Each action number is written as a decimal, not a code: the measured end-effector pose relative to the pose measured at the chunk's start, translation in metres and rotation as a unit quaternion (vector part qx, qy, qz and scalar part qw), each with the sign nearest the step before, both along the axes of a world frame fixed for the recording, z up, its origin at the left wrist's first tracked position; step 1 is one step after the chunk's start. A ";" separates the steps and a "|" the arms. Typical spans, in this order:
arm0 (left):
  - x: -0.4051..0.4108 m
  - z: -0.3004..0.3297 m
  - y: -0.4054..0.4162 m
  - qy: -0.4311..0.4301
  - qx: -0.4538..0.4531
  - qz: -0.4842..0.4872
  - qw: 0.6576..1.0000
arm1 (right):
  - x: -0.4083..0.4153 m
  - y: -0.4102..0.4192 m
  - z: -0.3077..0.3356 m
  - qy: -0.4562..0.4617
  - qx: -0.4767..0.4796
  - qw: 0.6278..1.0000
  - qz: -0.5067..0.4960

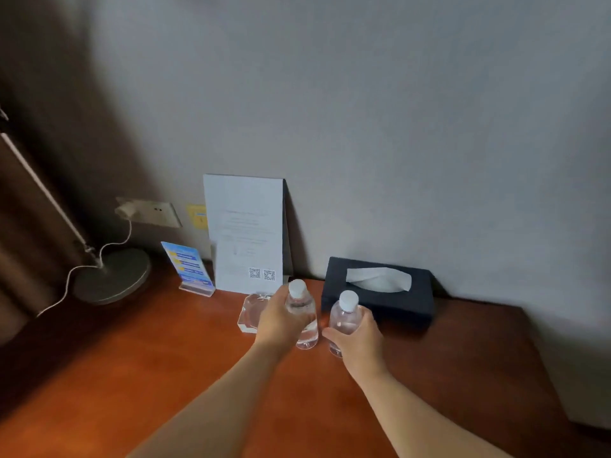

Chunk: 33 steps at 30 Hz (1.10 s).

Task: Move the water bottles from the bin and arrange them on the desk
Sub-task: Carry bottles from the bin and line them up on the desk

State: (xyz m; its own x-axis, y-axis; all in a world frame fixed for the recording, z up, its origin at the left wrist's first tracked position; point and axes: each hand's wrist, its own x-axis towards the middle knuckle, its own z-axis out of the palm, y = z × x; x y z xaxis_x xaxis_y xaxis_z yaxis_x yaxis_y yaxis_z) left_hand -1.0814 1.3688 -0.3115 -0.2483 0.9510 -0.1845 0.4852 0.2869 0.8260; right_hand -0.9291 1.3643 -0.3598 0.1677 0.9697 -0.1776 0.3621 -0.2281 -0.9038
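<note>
Against a grey wall, on the desk [165, 358], the left hand [281, 320] and right hand [358, 338] are each gripping a bottle mid-body, the left bottle [302, 309] and the right bottle [344, 317] at its 3 o'clock, both likely light, smooth and slightly squashy.

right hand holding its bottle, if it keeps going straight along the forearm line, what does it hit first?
Likely the dark tissue box: the right hand, gripping its water bottle, points up-left toward the box's front-left part just behind. Depth is unclear; the wall follows.

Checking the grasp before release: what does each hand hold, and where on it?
Left hand grips the left water bottle round its body; right hand grips the right water bottle round its body, both below the caps.
</note>
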 end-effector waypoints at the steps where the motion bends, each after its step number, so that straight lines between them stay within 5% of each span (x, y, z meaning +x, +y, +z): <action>1: -0.005 -0.003 0.007 0.007 0.000 -0.020 1.000 | -0.008 0.003 -0.004 -0.006 0.004 1.000 -0.014; 10: -0.030 -0.025 0.040 0.033 0.031 -0.162 0.986 | -0.040 0.021 -0.034 -0.044 0.019 0.996 -0.075; 17: -0.030 -0.039 0.035 0.022 0.031 -0.172 0.984 | -0.025 0.030 -0.019 -0.035 -0.057 0.998 0.012; 26: -0.029 -0.037 0.030 0.000 -0.015 -0.163 0.987 | -0.028 0.026 -0.022 -0.088 -0.074 0.993 -0.017; 30: -0.028 -0.018 0.009 0.025 0.053 -0.083 0.995 | -0.010 0.013 0.000 -0.093 -0.113 0.989 -0.008; 33: -0.036 0.006 0.000 0.019 0.062 -0.117 0.991 | 0.012 0.001 0.030 -0.098 -0.115 0.988 0.014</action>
